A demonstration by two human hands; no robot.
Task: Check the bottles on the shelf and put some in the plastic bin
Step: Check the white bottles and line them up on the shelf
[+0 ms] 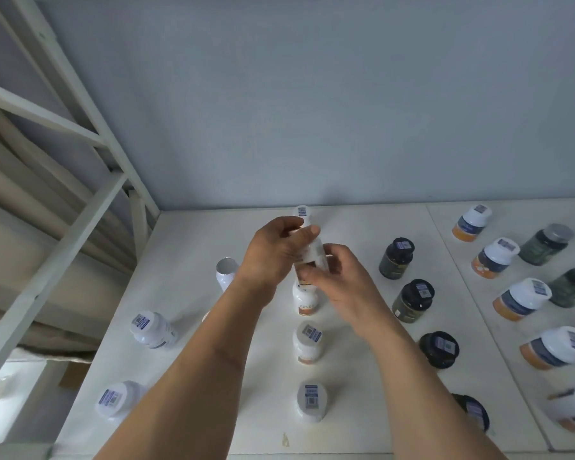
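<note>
Held bottle (309,254): white, raised above the shelf (362,234), left hand (273,254) and right hand (339,280) both curled round it. Directly beneath: a column of white-capped bottles (307,340). Right: dark bottles (412,300), then orange-banded white bottles (520,298) and green jars (546,244). Left: white bottles (151,330), one open can (227,272). Shelf white; wall (312,111) pale blue-grey; white frame (63,200) left. Plastic bin not visible.

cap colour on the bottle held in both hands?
White, with a blue barcode sticker on top of the held bottle; head view shows it.
</note>
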